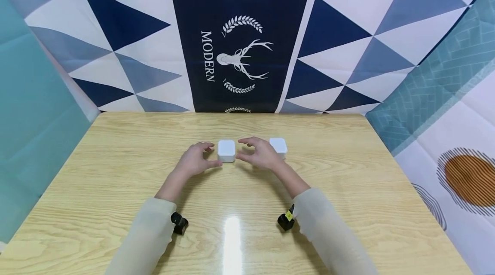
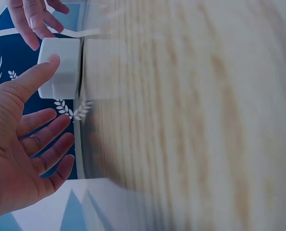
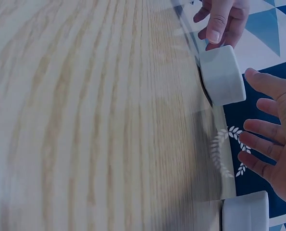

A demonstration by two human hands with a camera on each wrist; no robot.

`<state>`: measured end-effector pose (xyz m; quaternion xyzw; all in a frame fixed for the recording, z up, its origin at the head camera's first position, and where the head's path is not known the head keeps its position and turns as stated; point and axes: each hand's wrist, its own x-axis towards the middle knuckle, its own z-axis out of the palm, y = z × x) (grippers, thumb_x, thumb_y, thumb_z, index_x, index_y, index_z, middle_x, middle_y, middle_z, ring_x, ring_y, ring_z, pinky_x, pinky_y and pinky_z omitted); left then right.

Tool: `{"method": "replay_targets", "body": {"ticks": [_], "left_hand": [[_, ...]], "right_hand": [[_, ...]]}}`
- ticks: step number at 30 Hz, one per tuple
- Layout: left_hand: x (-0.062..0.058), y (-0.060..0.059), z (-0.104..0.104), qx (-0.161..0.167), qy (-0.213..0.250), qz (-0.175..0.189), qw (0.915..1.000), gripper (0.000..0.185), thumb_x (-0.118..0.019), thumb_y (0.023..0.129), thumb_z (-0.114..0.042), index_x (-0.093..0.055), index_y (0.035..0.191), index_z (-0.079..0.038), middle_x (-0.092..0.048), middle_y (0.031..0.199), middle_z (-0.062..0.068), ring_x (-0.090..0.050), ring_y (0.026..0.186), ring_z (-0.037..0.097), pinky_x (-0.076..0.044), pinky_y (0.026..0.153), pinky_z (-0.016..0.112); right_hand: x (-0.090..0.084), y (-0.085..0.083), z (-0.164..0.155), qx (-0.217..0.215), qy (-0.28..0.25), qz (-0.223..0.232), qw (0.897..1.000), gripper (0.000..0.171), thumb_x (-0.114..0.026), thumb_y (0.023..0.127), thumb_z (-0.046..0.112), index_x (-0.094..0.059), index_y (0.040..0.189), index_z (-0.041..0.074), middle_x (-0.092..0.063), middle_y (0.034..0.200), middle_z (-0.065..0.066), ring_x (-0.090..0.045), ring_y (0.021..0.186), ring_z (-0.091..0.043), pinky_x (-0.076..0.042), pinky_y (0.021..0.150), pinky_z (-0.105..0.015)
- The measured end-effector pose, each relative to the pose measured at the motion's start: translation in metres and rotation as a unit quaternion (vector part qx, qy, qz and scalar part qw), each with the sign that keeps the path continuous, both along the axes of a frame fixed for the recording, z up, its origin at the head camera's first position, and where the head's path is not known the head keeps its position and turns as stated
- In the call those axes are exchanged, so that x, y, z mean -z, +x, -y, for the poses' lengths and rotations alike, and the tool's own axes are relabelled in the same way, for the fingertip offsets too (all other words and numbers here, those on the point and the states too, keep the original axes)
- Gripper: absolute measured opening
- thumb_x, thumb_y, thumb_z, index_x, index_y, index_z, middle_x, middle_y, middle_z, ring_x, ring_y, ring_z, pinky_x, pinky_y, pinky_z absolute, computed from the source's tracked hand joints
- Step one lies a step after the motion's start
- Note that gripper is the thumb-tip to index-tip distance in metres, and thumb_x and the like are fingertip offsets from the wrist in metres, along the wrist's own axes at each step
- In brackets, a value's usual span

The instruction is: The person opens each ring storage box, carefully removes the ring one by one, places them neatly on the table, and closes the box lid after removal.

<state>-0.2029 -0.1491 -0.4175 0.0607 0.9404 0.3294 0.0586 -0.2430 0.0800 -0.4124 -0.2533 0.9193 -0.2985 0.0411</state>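
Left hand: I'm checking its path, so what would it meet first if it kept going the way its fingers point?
Probably the nearer white cube: the left hand points at it, thumb already almost touching.

Even, bright indoor light falls from overhead, leaving a white streak of glare on the glossy wooden table [image 1: 232, 240] near the front edge. Shadows beneath the forearms are soft and faint. The head view bends outward at its edges. Both wrist views are hazy, their wood grain smeared.
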Motion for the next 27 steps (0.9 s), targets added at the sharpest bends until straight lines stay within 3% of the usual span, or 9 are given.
{"method": "replay_targets", "body": {"ticks": [14, 27], "left_hand": [[0.006, -0.008, -0.003, 0.018, 0.026, -0.011, 0.9994, 0.073, -0.078, 0.075, -0.034, -0.05, 0.132, 0.0, -0.06, 0.122, 0.018, -0.056, 0.112, 0.034, -0.046, 0.094, 0.047], [0.009, -0.013, -0.004, 0.015, 0.038, 0.004, 0.9992, 0.073, -0.078, 0.075, -0.033, -0.049, 0.133, -0.001, -0.06, 0.123, 0.016, -0.056, 0.111, 0.032, -0.046, 0.094, 0.045]], "right_hand": [[0.008, -0.003, 0.005, -0.015, -0.019, -0.004, 1.0, 0.056, -0.074, 0.078, 0.036, -0.059, 0.127, 0.014, -0.062, 0.125, -0.009, -0.059, 0.113, -0.027, -0.048, 0.093, -0.043], [0.013, -0.005, 0.009, -0.019, -0.022, 0.015, 0.999, 0.057, -0.073, 0.079, 0.036, -0.056, 0.13, 0.017, -0.059, 0.129, -0.008, -0.057, 0.116, -0.027, -0.048, 0.094, -0.041]]}}
